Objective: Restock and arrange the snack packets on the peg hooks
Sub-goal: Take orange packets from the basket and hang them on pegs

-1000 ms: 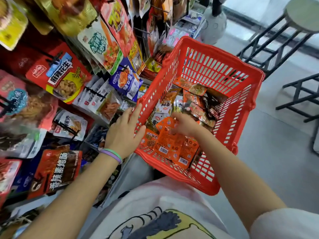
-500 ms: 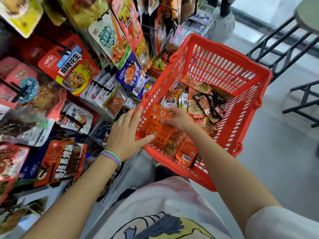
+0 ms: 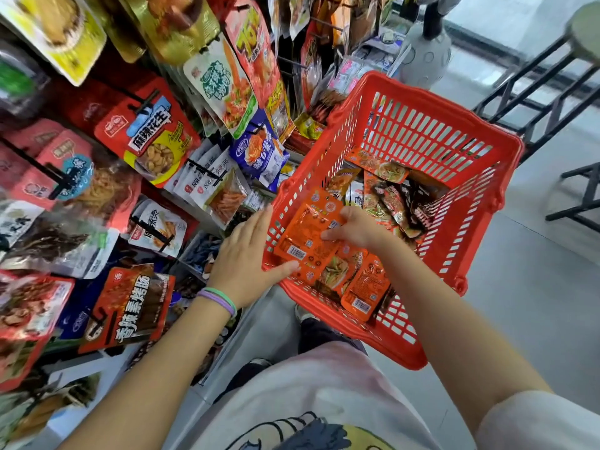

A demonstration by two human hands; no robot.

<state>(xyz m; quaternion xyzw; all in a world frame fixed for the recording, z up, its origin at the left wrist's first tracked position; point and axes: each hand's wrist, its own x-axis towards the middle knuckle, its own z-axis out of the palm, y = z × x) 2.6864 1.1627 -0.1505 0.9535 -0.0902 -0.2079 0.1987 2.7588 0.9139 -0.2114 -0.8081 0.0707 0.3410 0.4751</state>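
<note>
A red plastic basket (image 3: 431, 131), its walls slotted into a lattice, stands beside a peg hook display (image 3: 143, 102) hung with glossy foil snack packets. The right hand (image 3: 355, 227) reaches down into the basket and pinches a flat orange packet (image 3: 306, 232) between thumb and curled fingers; the packet is crinkled, shiny film with a white barcode patch near its lower corner (it is tilted up against the basket's near-left wall). The left hand (image 3: 246, 254) has its grip spread, straight fingers lying along the outside of the basket rim and the thumb pressed against the wall near the packet's lower edge. A green and purple band (image 3: 219, 298) circles that wrist. More orange and dark packets (image 3: 394, 196) lie heaped in the basket bottom.
</note>
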